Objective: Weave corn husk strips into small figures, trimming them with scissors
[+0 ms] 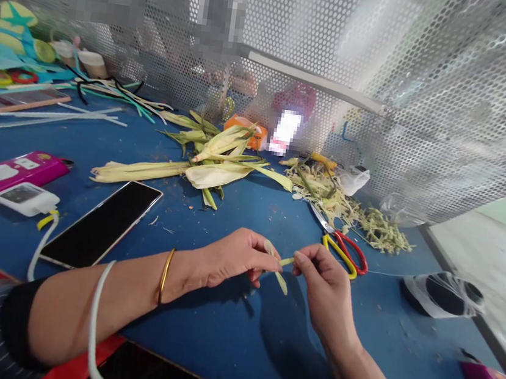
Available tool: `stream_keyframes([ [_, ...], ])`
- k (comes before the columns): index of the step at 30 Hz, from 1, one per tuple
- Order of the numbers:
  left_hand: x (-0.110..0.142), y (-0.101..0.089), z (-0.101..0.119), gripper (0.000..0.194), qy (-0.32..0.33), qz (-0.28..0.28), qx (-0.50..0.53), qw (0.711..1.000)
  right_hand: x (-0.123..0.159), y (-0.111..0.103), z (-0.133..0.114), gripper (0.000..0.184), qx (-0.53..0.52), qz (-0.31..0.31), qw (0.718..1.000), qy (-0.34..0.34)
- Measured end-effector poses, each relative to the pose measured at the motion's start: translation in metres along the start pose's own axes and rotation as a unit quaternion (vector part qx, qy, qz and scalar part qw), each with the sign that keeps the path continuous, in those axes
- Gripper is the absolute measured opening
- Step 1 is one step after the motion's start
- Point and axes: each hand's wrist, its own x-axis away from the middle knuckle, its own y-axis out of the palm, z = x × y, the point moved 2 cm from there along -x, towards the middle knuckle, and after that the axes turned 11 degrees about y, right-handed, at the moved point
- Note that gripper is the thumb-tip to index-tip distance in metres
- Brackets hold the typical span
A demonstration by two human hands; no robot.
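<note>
Above the blue table (pixel 199 324), my left hand (pixel 233 258) and my right hand (pixel 324 287) pinch a small pale green husk strip (pixel 281 267) between their fingertips. Each hand grips one end, fingers closed. A gold bangle sits on my left wrist. Just beyond my right hand lie scissors (pixel 342 246) with red and yellow handles, blades pointing away.
A pile of corn husks (pixel 201 158) lies mid-table, with husk scraps (pixel 360 218) to its right. A black phone (pixel 101 220), a white charger (pixel 25 198) with cable and a pink case (pixel 15 169) lie left. Perforated metal screens wall the back and right. A black-lined bag (pixel 443 293) sits right.
</note>
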Motion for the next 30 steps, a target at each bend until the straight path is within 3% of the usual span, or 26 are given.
stream_keyframes([
  [4,0.001,-0.002,-0.001,0.026,0.01,-0.016,-0.036,0.999,-0.005,-0.005,-0.001,0.023,0.021,-0.023,1.0,-0.005],
  [8,0.003,0.002,0.0,0.041,-0.01,-0.038,-0.043,0.998,-0.005,-0.008,-0.009,0.019,0.06,-0.014,0.995,-0.075],
  [10,0.004,0.005,0.0,0.044,-0.02,-0.055,-0.052,0.997,-0.002,-0.006,-0.013,0.016,0.061,-0.039,0.993,-0.088],
  [14,0.005,0.006,-0.002,0.042,-0.006,-0.063,-0.106,0.992,0.003,0.002,-0.015,0.014,0.022,-0.116,0.993,-0.028],
  [17,0.005,0.006,-0.001,0.038,0.005,-0.057,-0.136,0.989,0.004,0.005,-0.012,0.016,-0.009,-0.142,0.99,0.02],
  [21,0.005,0.006,0.0,0.023,-0.016,-0.071,-0.099,0.992,0.004,0.006,-0.008,0.017,-0.016,-0.122,0.992,0.031],
  [30,0.005,0.009,-0.006,0.027,-0.019,-0.036,-0.092,0.995,0.012,0.013,-0.009,0.016,-0.009,-0.034,0.999,-0.015],
])
